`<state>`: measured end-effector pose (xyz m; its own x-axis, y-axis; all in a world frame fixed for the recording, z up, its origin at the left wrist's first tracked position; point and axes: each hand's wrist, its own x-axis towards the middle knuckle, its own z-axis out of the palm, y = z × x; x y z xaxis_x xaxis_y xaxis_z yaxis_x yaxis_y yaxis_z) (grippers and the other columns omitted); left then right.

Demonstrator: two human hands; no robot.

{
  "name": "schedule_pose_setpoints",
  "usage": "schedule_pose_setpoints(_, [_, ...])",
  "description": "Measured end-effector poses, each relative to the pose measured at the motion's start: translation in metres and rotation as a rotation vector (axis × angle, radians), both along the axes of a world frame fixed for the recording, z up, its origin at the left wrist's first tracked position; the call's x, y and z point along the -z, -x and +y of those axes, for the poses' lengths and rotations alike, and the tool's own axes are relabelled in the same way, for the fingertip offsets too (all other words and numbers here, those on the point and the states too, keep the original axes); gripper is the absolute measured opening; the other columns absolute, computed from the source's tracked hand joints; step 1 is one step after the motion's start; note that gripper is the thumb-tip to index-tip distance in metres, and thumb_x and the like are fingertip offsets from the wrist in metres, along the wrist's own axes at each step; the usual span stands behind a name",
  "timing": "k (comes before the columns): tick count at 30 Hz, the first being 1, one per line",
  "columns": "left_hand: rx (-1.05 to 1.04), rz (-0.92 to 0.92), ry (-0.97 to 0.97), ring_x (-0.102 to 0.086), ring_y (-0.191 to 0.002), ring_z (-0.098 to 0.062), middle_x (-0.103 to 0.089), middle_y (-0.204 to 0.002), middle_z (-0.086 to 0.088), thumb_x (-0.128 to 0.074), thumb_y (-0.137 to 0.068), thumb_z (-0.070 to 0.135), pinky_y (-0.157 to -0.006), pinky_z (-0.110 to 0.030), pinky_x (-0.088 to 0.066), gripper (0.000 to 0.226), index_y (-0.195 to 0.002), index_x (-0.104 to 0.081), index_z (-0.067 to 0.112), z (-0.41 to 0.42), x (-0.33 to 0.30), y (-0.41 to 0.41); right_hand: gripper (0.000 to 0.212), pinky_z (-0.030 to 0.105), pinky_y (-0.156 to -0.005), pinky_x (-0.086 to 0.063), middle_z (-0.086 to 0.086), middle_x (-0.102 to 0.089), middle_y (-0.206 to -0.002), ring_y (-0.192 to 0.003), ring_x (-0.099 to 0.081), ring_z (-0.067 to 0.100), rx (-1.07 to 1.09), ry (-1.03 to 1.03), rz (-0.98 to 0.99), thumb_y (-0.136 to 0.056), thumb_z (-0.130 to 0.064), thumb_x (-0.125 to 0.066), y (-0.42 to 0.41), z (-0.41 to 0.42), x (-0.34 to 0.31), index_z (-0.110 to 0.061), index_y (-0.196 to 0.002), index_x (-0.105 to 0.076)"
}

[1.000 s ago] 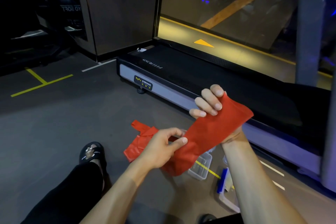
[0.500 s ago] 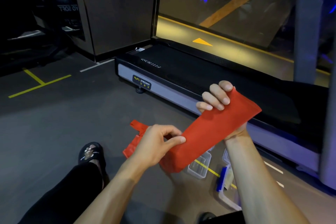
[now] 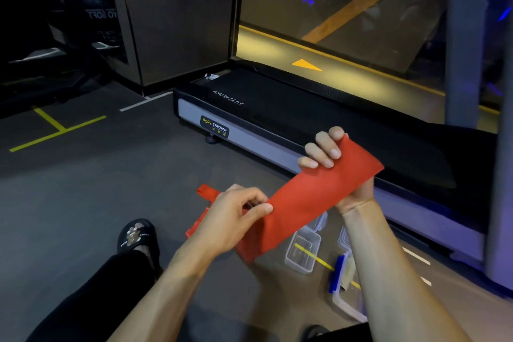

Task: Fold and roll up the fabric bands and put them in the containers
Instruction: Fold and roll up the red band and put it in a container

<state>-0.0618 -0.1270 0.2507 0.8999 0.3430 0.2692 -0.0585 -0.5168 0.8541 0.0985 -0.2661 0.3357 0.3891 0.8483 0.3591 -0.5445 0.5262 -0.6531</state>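
Observation:
A red fabric band [image 3: 311, 197] stretches flat between my two hands above the floor. My right hand [image 3: 330, 153] grips its upper right end, fingers curled over the top edge. My left hand [image 3: 236, 216] pinches the band's lower left part between thumb and fingers. More red bands [image 3: 205, 191] lie in a heap on the floor behind my left hand, partly hidden. A small clear plastic container [image 3: 302, 253] stands open on the floor under the band. A second clear container with a blue clip [image 3: 337, 272] sits to its right, partly hidden by my right forearm.
A black treadmill [image 3: 277, 116] lies across the floor just beyond my hands. My leg and black sandal [image 3: 137, 236] extend at lower left. Grey floor with yellow and white lines spreads to the left. A glass wall and grey post [image 3: 466, 36] stand behind.
The band has been pulled straighter between my hands. My right hand rose slightly and my left hand shifted a little left along the band.

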Motion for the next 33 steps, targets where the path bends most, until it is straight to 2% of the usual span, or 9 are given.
schedule_pose_setpoints(3, [0.116, -0.057, 0.148, -0.059, -0.073, -0.003, -0.066, -0.075, 0.011, -0.070, -0.092, 0.033, -0.072, -0.027, -0.047, 0.015, -0.083, -0.069, 0.021, 0.005, -0.004, 0.002, 0.013, 0.026, -0.062, -0.041, -0.001, -0.049, -0.067, -0.057, -0.040, 0.010, 0.123, 0.172, -0.131, -0.088, -0.021, -0.075, -0.002, -0.007, 0.000, -0.013, -0.089, -0.065])
schedule_pose_setpoints(5, [0.165, -0.058, 0.213, -0.055, -0.070, -0.005, -0.063, -0.072, 0.010, -0.069, -0.091, 0.030, -0.069, -0.025, -0.046, 0.015, -0.083, -0.069, 0.017, 0.008, -0.011, 0.004, 0.018, 0.025, -0.062, -0.040, -0.001, -0.048, -0.067, -0.057, -0.038, 0.010, 0.157, 0.240, -0.229, -0.085, -0.025, -0.079, 0.001, -0.009, -0.003, -0.013, -0.088, -0.066])
schedule_pose_setpoints(8, [0.173, 0.070, 0.024, -0.058, -0.067, -0.002, -0.066, -0.072, 0.010, -0.070, -0.094, 0.028, -0.068, -0.028, -0.049, 0.014, -0.081, -0.068, 0.021, 0.023, -0.021, 0.005, 0.012, 0.028, -0.067, -0.042, 0.005, -0.053, -0.076, -0.063, -0.046, 0.013, 0.211, 0.343, -0.423, -0.089, -0.023, -0.075, 0.010, -0.011, -0.009, -0.013, -0.088, -0.068])
schedule_pose_setpoints(11, [0.192, 0.233, -0.306, -0.062, -0.070, -0.003, -0.070, -0.076, 0.011, -0.068, -0.094, 0.034, -0.073, -0.030, -0.051, 0.012, -0.084, -0.067, 0.028, 0.040, -0.037, 0.006, 0.009, 0.023, -0.073, -0.047, 0.005, -0.066, -0.088, -0.077, -0.060, 0.012, 0.223, 0.515, -0.907, -0.094, -0.016, -0.070, 0.022, -0.012, -0.024, -0.009, -0.090, -0.071])
schedule_pose_setpoints(15, [0.296, 0.280, -0.357, -0.058, -0.067, 0.001, -0.065, -0.072, 0.016, -0.062, -0.085, 0.034, -0.068, -0.025, -0.049, 0.014, -0.072, -0.058, 0.039, 0.048, -0.059, 0.002, 0.003, 0.034, -0.078, -0.054, -0.001, -0.073, -0.093, -0.085, -0.068, 0.020, 0.103, 0.697, -1.344, -0.094, -0.010, -0.072, 0.043, -0.002, -0.017, -0.010, -0.092, -0.075])
schedule_pose_setpoints(20, [0.294, 0.250, -0.132, -0.059, -0.068, -0.013, -0.066, -0.073, 0.008, -0.057, -0.082, 0.043, -0.071, -0.043, -0.053, 0.021, -0.083, -0.063, 0.024, 0.049, -0.030, 0.013, 0.004, 0.025, -0.077, -0.047, -0.007, -0.063, -0.094, -0.082, -0.060, 0.010, 0.160, 0.675, -1.383, -0.093, -0.014, -0.074, 0.045, 0.008, -0.001, -0.016, -0.089, -0.076])
schedule_pose_setpoints(24, [0.289, 0.191, -0.129, -0.061, -0.070, -0.025, -0.068, -0.082, -0.017, -0.061, -0.088, 0.032, -0.068, -0.051, -0.052, 0.027, -0.089, -0.066, 0.006, 0.047, -0.019, 0.021, 0.004, 0.035, -0.105, -0.044, -0.012, -0.054, -0.130, -0.121, -0.056, 0.008, 0.140, 0.664, -1.463, -0.094, -0.021, -0.072, 0.050, 0.012, 0.014, -0.023, -0.091, -0.074])
schedule_pose_setpoints(27, [0.305, 0.180, -0.062, -0.056, -0.071, -0.015, -0.065, -0.083, -0.023, -0.065, -0.094, 0.019, -0.067, -0.051, -0.050, 0.019, -0.089, -0.066, 0.000, 0.047, -0.019, 0.026, 0.009, 0.041, -0.113, -0.041, -0.010, -0.052, -0.145, -0.132, -0.054, 0.006, 0.078, 0.671, -1.379, -0.095, -0.020, -0.070, 0.052, 0.015, 0.022, -0.027, -0.090, -0.072])
schedule_pose_setpoints(33, [0.261, 0.088, -0.071, -0.051, -0.066, -0.005, -0.061, -0.070, 0.000, -0.070, -0.093, 0.014, -0.064, -0.029, -0.043, 0.021, -0.075, -0.063, 0.022, 0.042, -0.021, 0.034, 0.004, 0.048, -0.106, -0.048, 0.000, -0.066, -0.127, -0.114, -0.067, 0.019, 0.065, 0.699, -1.238, -0.094, -0.023, -0.069, 0.049, 0.008, 0.025, -0.020, -0.094, -0.072])
